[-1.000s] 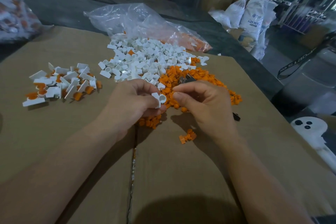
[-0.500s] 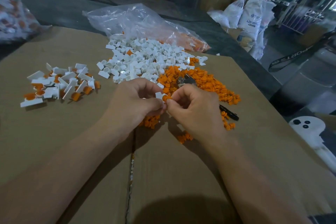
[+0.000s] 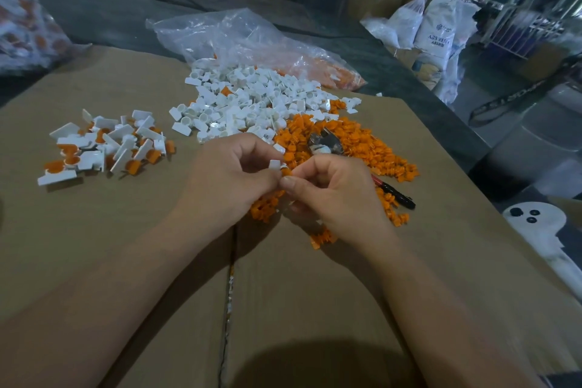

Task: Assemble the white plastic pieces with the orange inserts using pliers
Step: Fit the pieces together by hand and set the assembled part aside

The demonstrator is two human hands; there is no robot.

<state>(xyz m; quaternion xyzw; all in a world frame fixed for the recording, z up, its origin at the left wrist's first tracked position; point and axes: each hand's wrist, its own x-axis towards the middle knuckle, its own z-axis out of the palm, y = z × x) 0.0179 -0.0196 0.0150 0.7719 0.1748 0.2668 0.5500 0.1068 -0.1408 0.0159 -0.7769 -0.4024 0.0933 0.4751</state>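
My left hand [image 3: 233, 176] pinches a small white plastic piece [image 3: 275, 164] at its fingertips. My right hand [image 3: 330, 189] meets it, thumb and forefinger pressing an orange insert [image 3: 286, 171] against the white piece. Behind the hands lies a heap of loose white pieces [image 3: 252, 104] and, to its right, a heap of orange inserts [image 3: 356, 145]. The pliers [image 3: 327, 144] lie on the orange heap, with their red and black handle [image 3: 393, 192] sticking out to the right of my right hand. A pile of assembled white-and-orange parts [image 3: 104, 145] sits at the left.
Everything lies on a brown cardboard sheet [image 3: 283, 293] with a seam down the middle. A clear plastic bag [image 3: 252, 44] with more orange parts lies behind the heaps. A few orange inserts [image 3: 322, 238] lie below my right wrist. White sacks [image 3: 437, 28] stand at the far right.
My right hand has come in from the orange heap to meet my left hand, bringing an orange insert to the white piece. The left hand has barely moved.
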